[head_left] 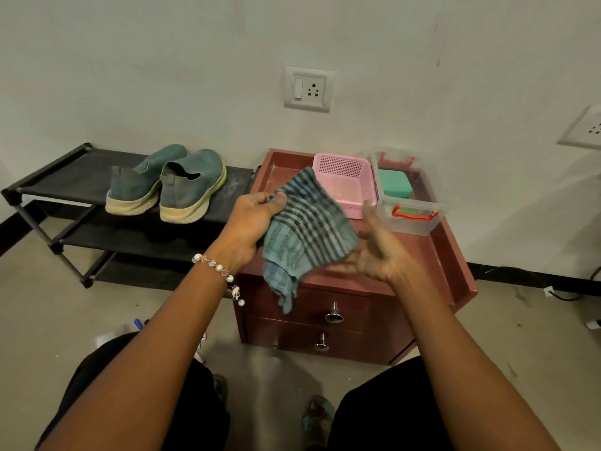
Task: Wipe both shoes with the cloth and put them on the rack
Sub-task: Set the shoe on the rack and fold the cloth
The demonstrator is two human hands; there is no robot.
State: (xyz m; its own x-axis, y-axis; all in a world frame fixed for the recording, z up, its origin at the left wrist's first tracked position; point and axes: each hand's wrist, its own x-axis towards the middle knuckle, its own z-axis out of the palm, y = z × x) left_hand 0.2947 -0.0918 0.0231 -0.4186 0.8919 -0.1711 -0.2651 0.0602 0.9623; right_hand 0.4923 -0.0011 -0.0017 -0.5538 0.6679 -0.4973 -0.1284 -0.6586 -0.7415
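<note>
Both shoes on rack's top shelf, cloth in hands over the cabinet.
L to R: rack (48, 180) w/ shoes (166, 183) side by side, heels near; prob light, stiff soles, best held at the heel. Left hand (250, 216) pinches cloth (305, 232) at its top edge; it's soft, limp, hangs down. Right hand (377, 252) has fingers spread, loosely against cloth's right side.

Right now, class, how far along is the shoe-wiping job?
Looks done: both teal shoes sit on the black rack's top shelf; whether they were wiped can't be told. In hand: the left hand grips the checked cloth; the right hand is open beside it. Left: apparently only putting the cloth down.
</note>
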